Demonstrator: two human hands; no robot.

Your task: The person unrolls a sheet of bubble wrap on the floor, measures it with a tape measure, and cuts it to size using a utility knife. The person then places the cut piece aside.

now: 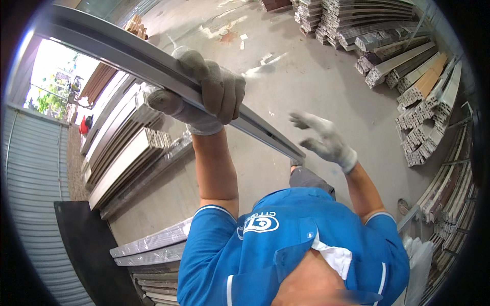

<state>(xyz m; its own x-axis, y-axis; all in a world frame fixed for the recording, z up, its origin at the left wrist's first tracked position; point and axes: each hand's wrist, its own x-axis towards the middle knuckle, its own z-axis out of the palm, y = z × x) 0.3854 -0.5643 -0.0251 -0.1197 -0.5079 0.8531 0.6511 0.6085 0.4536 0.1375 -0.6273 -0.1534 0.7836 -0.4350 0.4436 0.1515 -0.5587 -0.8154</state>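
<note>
A long grey metal profile (122, 53) with a groove along it slants from the upper left down to near my foot. My left hand (209, 94), in a grey work glove, is wrapped round it at about mid-length. To the right of the profile's lower end, my gloved right hand (329, 140) is raised with its fingers apart and nothing in them. A small gap separates its fingertips from the metal.
Bundled profiles (413, 97) lie stacked along the right, above a rack of long pieces (449, 199). More stacked lengths (122, 158) line the left. Plastic-wrapped bundles (150, 245) lie at lower left, near a black panel (89, 239) and a blue corrugated wall (33, 178).
</note>
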